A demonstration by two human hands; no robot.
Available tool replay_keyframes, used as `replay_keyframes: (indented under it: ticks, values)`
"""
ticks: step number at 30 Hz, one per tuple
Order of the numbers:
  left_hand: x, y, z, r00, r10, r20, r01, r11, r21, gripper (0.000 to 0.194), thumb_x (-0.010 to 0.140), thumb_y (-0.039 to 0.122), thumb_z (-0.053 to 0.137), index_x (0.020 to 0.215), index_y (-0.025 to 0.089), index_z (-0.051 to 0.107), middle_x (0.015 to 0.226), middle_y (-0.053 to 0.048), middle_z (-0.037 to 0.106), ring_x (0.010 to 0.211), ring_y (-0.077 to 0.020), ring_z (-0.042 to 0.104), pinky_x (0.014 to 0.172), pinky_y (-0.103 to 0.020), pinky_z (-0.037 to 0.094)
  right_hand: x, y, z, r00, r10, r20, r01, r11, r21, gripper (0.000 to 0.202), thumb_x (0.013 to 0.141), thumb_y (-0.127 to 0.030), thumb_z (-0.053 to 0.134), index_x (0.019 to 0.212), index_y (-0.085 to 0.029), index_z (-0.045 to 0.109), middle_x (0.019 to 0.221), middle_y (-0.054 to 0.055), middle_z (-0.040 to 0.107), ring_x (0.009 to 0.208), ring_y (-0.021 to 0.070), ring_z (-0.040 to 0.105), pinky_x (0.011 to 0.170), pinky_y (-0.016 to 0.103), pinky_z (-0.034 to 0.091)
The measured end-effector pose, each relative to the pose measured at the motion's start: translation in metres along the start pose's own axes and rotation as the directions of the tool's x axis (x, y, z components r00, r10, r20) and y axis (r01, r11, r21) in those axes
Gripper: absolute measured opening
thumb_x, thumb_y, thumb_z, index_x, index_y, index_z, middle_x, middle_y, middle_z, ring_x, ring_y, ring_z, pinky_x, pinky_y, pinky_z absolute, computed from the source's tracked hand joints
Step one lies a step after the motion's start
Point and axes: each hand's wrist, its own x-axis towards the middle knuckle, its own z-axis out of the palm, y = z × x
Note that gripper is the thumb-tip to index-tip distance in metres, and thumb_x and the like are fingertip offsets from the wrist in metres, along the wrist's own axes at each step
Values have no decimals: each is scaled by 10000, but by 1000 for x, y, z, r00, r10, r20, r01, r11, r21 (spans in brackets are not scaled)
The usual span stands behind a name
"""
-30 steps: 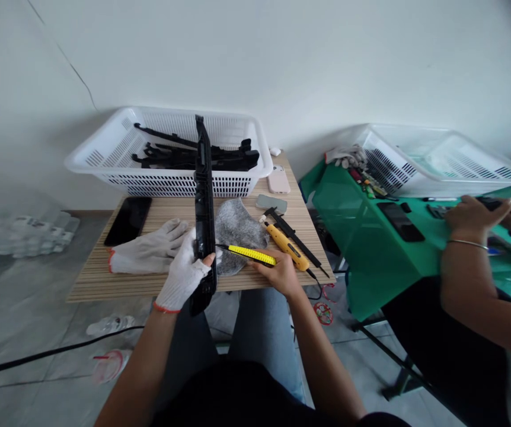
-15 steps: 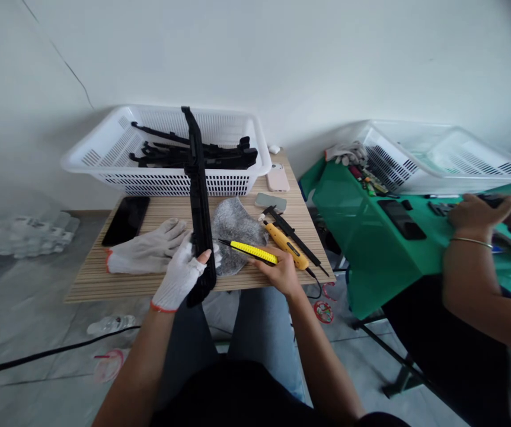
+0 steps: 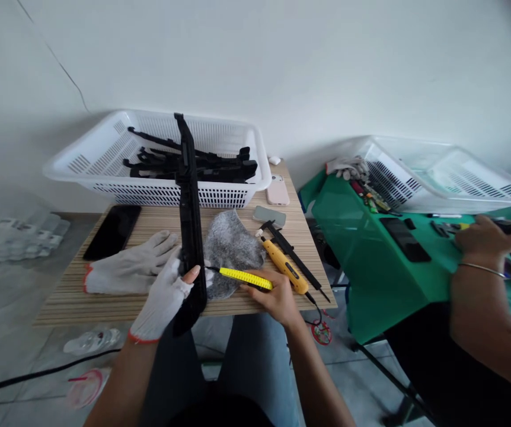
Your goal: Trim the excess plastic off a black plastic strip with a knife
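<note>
My left hand (image 3: 162, 296), in a white glove with the thumb tip bare, is closed around the lower part of a long black plastic part (image 3: 189, 219). The part stands nearly upright at the table's front edge, its upper end in front of the basket. My bare right hand (image 3: 277, 295) grips a yellow utility knife (image 3: 246, 277) with a ribbed handle. The knife's dark, thin tip points left and is close to the black part's right edge; whether it touches cannot be made out. A grey speckled cloth (image 3: 229, 249) lies behind the knife.
A white basket (image 3: 157, 191) with several black parts stands at the back. On the wooden table (image 3: 73, 305) lie a glove (image 3: 122, 270), a black phone (image 3: 113, 231), a pink phone (image 3: 277, 191), a caliper (image 3: 295, 255) and a yellow corded tool (image 3: 284, 264). Another person's hands (image 3: 486, 240) work at the green table (image 3: 384, 267).
The view has shifted a little, so the table sits lower. Both hands keep their holds, and the knife's handle lies more level, with its tip nearer the black part.
</note>
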Motion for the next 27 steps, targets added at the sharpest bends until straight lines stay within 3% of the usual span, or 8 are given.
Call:
replay_keyframes:
  ticks: [3,9,13,17,21,27]
  values:
    - [-1,2,-1,997,-82,11,82,996,28,512,784,561,819,1163,248,673,776,-5,714,487,-123,519,450,-255,458,0,-3,0,1000,8,1,-8,1000,-18,281,885,-456,787,1007,-214,860,813,74,796,661,223,719,605,328,586]
    - [0,6,1,988,-148,-37,148,989,9,612,731,598,853,1220,271,683,921,-43,768,703,-215,678,597,-322,572,0,-7,0,1000,-7,-30,6,999,-38,238,895,-415,782,1012,-224,862,793,76,790,665,236,730,600,338,596]
    - [1,9,2,987,-149,-56,151,988,30,610,744,588,848,1239,278,672,967,-63,776,928,-315,737,795,-433,628,-1,-8,0,1000,16,-21,-17,999,-38,251,909,-437,777,1038,-236,856,836,81,797,707,238,746,636,339,621]
    - [2,10,0,994,-104,-10,105,992,76,488,741,504,848,1139,267,696,993,-81,776,1016,-358,730,945,-517,608,-3,-7,0,999,44,-32,-45,998,-37,294,903,-473,787,1054,-229,850,840,82,791,706,229,737,628,329,616]
    - [4,11,0,995,-57,84,48,993,112,456,668,389,884,1074,280,706,1047,-80,768,982,-335,728,871,-475,646,-4,-8,1,997,61,-51,-63,997,-36,317,902,-489,790,1087,-239,847,872,79,797,743,226,741,650,312,608]
    - [6,18,5,980,-158,124,150,986,70,417,669,397,879,1019,260,699,1025,-94,774,883,-327,747,748,-449,670,-2,-12,-2,997,56,-45,-56,998,-7,297,926,-479,765,1068,-232,848,824,64,781,694,211,723,619,308,587]
